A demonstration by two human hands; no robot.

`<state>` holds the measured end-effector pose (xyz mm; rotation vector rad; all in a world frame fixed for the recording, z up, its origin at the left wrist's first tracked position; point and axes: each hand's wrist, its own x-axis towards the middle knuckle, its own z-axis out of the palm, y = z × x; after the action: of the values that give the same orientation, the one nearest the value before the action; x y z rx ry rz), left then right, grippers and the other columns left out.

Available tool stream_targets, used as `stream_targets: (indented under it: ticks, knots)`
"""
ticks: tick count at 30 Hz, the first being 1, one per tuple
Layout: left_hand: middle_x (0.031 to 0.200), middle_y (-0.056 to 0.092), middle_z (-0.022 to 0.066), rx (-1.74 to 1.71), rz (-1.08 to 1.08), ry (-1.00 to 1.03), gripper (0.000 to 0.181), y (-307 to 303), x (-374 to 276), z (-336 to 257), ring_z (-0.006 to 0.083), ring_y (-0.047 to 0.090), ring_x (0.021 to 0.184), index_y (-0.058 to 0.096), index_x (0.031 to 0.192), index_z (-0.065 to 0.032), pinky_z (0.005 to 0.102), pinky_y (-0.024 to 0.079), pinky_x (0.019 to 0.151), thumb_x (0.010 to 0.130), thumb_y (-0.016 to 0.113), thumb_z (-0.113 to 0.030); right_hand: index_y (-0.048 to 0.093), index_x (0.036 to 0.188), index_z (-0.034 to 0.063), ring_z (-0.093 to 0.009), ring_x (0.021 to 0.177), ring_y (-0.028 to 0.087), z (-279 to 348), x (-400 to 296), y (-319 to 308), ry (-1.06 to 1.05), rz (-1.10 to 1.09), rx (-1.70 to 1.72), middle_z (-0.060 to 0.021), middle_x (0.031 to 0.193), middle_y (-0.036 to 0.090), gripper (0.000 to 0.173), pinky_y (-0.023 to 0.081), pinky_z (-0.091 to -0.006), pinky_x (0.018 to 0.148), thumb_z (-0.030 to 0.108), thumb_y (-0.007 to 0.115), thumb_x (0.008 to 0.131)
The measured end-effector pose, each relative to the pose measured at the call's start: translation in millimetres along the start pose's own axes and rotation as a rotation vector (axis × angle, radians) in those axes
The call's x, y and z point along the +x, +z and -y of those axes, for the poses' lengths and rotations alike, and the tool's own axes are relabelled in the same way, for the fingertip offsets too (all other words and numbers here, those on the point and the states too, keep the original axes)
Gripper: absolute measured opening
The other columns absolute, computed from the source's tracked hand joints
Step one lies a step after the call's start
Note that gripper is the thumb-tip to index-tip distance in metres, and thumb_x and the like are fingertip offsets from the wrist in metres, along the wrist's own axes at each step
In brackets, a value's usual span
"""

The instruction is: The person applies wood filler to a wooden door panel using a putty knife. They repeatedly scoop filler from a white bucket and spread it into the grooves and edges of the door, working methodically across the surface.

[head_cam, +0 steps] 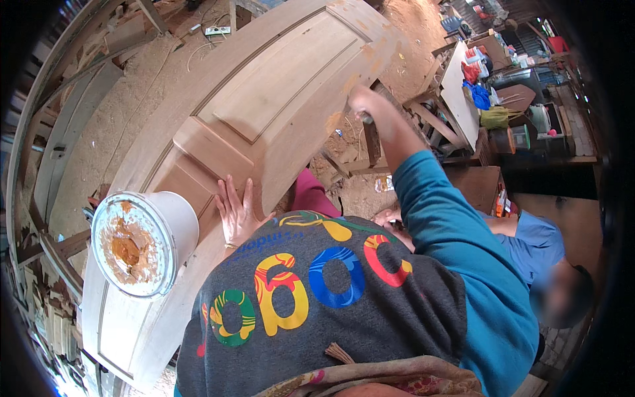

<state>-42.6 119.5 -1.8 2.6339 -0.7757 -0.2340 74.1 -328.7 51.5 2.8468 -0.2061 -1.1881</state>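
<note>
A panelled wooden door (297, 64) lies flat in front of me, running from lower left to upper right. My left hand (237, 211) rests on it palm down, fingers spread. At the door's near long edge, toward the upper right, my right hand (362, 101) is curled into a fist, slightly blurred. A small greyish end pokes out below the fist; what it belongs to is mostly hidden. Orange-brown filler patches (333, 120) mark the wood beside this hand. Left of my left hand stands a white plastic bucket (184, 223), with a lump of orange-brown filler (126, 250) on its smeared top.
Another person (538, 243) sits close at my right. Beyond are a cluttered workbench (459, 94) and a wooden box (476, 186). Timber boards (69, 129) stand along the left. A power strip (217, 31) with cables lies on the dusty ground past the door.
</note>
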Motion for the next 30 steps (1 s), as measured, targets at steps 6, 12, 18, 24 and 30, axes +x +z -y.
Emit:
stream_targets:
  ticks: [6, 12, 18, 24, 30]
  knots:
    - [0.156, 0.015, 0.0253, -0.008, -0.194, 0.047, 0.083, 17, 1, 7, 0.0474, 0.016, 0.145, 0.025, 0.152, -0.0257, 0.0651, 0.022, 0.111, 0.081, 0.064, -0.043, 0.069, 0.107, 0.0, -0.032, 0.084, 0.071, 62, -46, 61, 0.298, -0.399, 0.306, -0.0252, 0.095, 0.07, 0.028, 0.056, -0.0381, 0.072, 0.01, 0.061, 0.083]
    - [0.155, 0.02, 0.025, 0.05, -0.22, 0.068, 0.068, 35, 2, 16, 0.0478, 0.022, 0.143, 0.023, 0.152, -0.0288, 0.0646, 0.028, 0.109, 0.091, 0.053, -0.035, 0.068, 0.104, -0.0037, -0.024, 0.058, 0.062, -79, -11, -1, 0.264, -0.216, 0.512, -0.0151, 0.072, 0.063, 0.024, 0.051, -0.0372, 0.052, 0.009, 0.056, 0.087]
    - [0.154, 0.026, 0.024, 0.121, -0.258, 0.067, 0.062, 34, 4, 22, 0.0463, 0.026, 0.142, 0.024, 0.152, -0.0315, 0.0636, 0.035, 0.106, 0.095, 0.048, -0.033, 0.067, 0.102, -0.0035, -0.025, 0.056, 0.063, -49, 13, -18, 0.313, -0.141, 0.672, -0.0186, 0.072, 0.065, 0.023, 0.052, -0.0388, 0.05, 0.006, 0.054, 0.086]
    - [0.154, 0.026, 0.0234, 0.148, -0.238, 0.022, 0.061, 45, -1, 27, 0.0463, 0.026, 0.142, 0.024, 0.152, -0.0332, 0.0642, 0.034, 0.105, 0.095, 0.046, -0.037, 0.068, 0.104, 0.0017, -0.035, 0.086, 0.07, 40, -49, 45, 0.053, -0.271, 0.291, -0.0262, 0.096, 0.068, 0.024, 0.055, -0.0398, 0.078, 0.008, 0.059, 0.083]
    - [0.153, 0.024, 0.026, -0.115, -0.265, 0.024, 0.074, 8, 2, -3, 0.0491, 0.021, 0.143, 0.033, 0.149, -0.0288, 0.0665, 0.024, 0.11, 0.083, 0.06, -0.046, 0.07, 0.086, 0.0016, -0.027, 0.064, 0.067, -94, 1, 7, 0.289, -0.237, 0.59, -0.0117, 0.07, 0.068, 0.017, 0.053, -0.0407, 0.06, 0.016, 0.063, 0.081]
